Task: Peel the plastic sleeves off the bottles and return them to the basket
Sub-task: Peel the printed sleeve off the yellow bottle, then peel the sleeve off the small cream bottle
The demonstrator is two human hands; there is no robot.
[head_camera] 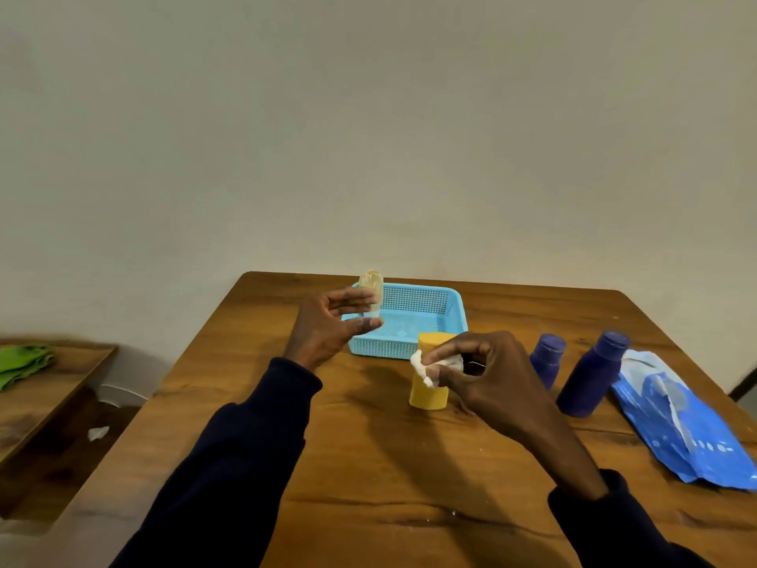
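1. The left hand (332, 325) is raised over the near-left corner of the light blue perforated plastic basket (413, 321). Its fingertips and thumb lightly pinch a pale crumpled piece of plastic sleeve (371, 289). The piece is held upright and clear of any bottle, so it is probably a freed length being taken out of the way.
2. The right hand (487, 379) is lower and well apart from the left. Its thumb and forefinger pinch a white crumpled scrap of sleeve (432, 364) against the side of the yellow cylindrical plastic bottle (428, 393). That grip looks suited to tearing the scrap away.
3. The yellow bottle stands upright on the wooden table (368, 465), at the right hand's fingertips and just this side of the basket, not in it. Neither hand steadies its body, so a sharp pull could tip it.
4. Right of the right hand stand a shorter dark blue plastic bottle (547, 360) and a taller dark blue plastic bottle (590, 377), close together. Past them lies a crumpled blue plastic packet (688, 432). I cannot tell whether these two bottles carry sleeves.
5. No bottle shows inside the basket, so the returning step appears not yet begun.
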